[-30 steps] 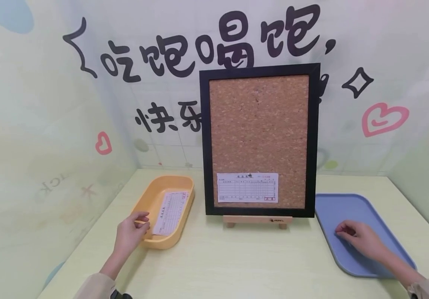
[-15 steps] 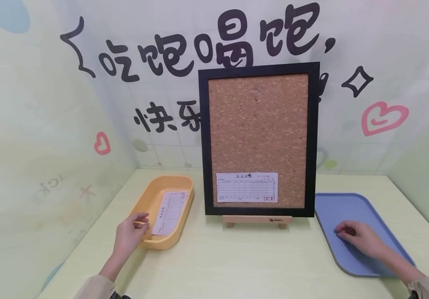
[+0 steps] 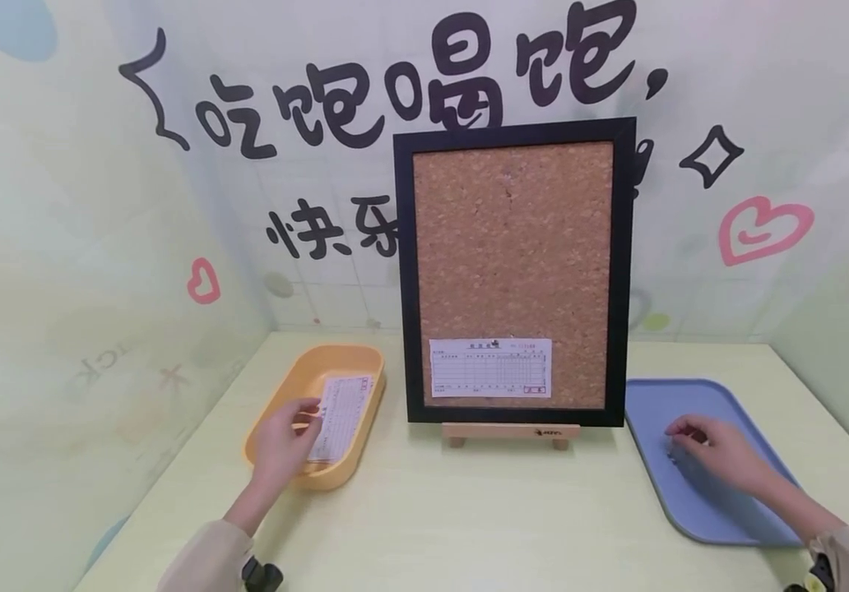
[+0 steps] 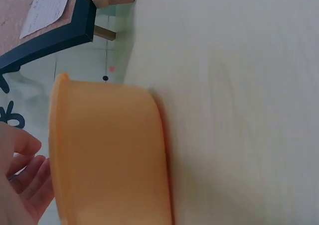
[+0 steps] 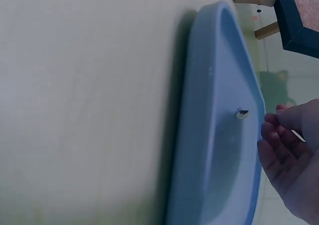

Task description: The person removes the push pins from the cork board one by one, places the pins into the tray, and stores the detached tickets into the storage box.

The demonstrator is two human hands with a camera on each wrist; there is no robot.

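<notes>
- Left hand (image 3: pixel 284 436) hovering, thumb and fingers apart; paper slips (image 3: pixel 345 415) lying in orange tray (image 3: pixel 313 370), perhaps lifting doubled if clinging.
- Right hand (image 3: pixel 721 454) hanging loosely curled, seemingly empty; small object (image 5: pixel 241 114) lying in blue tray (image 3: pixel 691 399), possibly skittering if nudged.

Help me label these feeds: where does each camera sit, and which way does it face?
Head: worn on the head, facing forward and down at the corkboard, orange tray and blue tray; left hand, right hand and sleeves show.
Left wrist: worn there, facing the orange tray's outer wall; part of the left hand shows.
Right wrist: worn there, facing the blue tray; part of the right hand shows.
Both wrist views catch part of the corkboard.
</notes>
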